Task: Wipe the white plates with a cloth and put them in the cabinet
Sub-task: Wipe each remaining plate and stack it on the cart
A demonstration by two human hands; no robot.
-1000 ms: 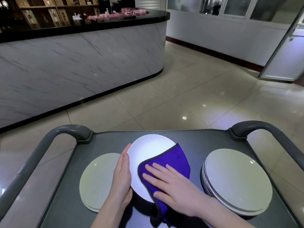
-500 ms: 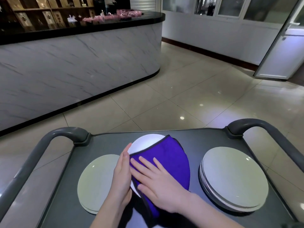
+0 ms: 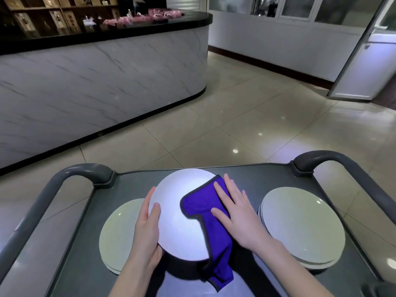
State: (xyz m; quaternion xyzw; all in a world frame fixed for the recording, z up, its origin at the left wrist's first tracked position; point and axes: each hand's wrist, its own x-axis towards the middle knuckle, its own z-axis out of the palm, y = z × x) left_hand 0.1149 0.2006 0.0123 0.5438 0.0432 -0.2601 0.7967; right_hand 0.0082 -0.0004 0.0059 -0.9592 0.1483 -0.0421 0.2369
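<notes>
A white plate [image 3: 180,211] is held tilted above the middle of the grey cart [image 3: 257,174]. My left hand [image 3: 147,230] grips its left rim, thumb on the top face and fingers behind the edge. My right hand [image 3: 237,215] lies flat with straight fingers on a purple cloth [image 3: 201,202], pressing it against the plate's right side. The cloth's lower end hangs below the plate's near edge. A small stack of white plates [image 3: 116,232] lies on the cart to the left, partly hidden by my left arm. A taller stack [image 3: 300,226] lies to the right.
Grey cart handles rise at the far left [image 3: 85,170] and far right [image 3: 334,157] corners. A curved marble counter [image 3: 96,86] with a black top stands ahead on the left. Tiled floor stretches beyond the cart, and an open door [image 3: 360,61] is at the far right.
My right hand has slid the cloth from the plate's left part across to its right side, uncovering most of the plate's face. My left hand keeps its hold on the left rim.
</notes>
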